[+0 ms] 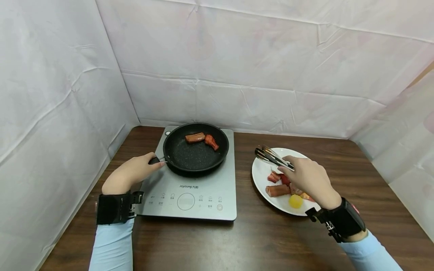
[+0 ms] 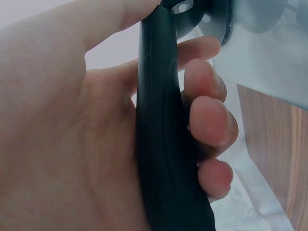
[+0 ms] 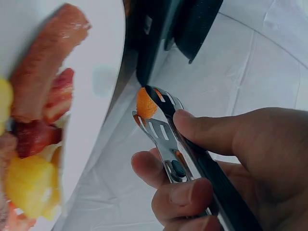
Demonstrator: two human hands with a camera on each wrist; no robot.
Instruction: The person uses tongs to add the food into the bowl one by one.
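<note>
My left hand (image 1: 132,173) grips the black handle (image 2: 161,115) of a frying pan (image 1: 194,162), fingers curled round it. A sausage piece (image 1: 195,137) and a small reddish drumstick-shaped piece (image 1: 211,142) lie in the pan's far half. My right hand (image 1: 306,178) holds metal food tongs (image 1: 272,156) above a white plate (image 1: 259,180). Between the slotted tong ends sits an orange food piece (image 3: 146,103) in the right wrist view. On the plate lie a sausage (image 1: 278,190), red-and-white meat pieces (image 1: 273,177) and a yellow round piece (image 1: 295,201).
The pan stands on a silver induction cooker (image 1: 210,205) with a printed touch panel along its front. The cooker and plate are on a dark wooden table (image 1: 264,241). White sheeting (image 1: 237,67) encloses the back and both sides.
</note>
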